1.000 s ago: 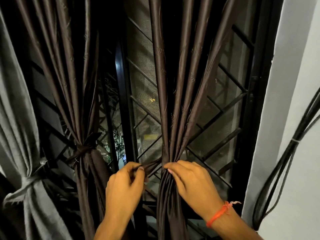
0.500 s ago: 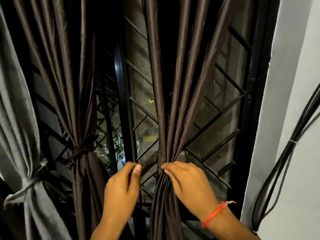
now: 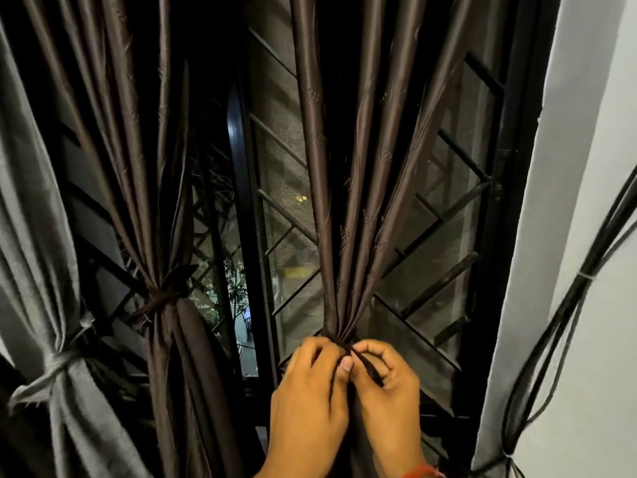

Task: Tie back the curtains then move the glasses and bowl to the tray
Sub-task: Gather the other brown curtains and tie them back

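Note:
A dark brown curtain [image 3: 348,201] hangs right of centre, gathered into a narrow bunch just above my hands. My left hand [image 3: 306,398] and my right hand [image 3: 386,388] meet in front of the bunch, both with curled fingers pinching the ends of a dark tie strip [image 3: 367,365] wrapped round it. A second brown curtain [image 3: 144,188] on the left is bound by its own tie [image 3: 162,300]. A grey curtain [image 3: 38,236] at the far left is bound by a grey tie [image 3: 58,360]. Glasses, bowl and tray are out of view.
Behind the curtains is a black window frame [image 3: 241,201] with a diagonal metal grille and mesh [image 3: 286,215]. A white wall [image 3: 586,236] stands on the right, with black cables [image 3: 565,312] running down it.
My hands moved together in front of the gathered curtain. The tie strip, held out to the left before, is now drawn round the bunch and pinched by both hands.

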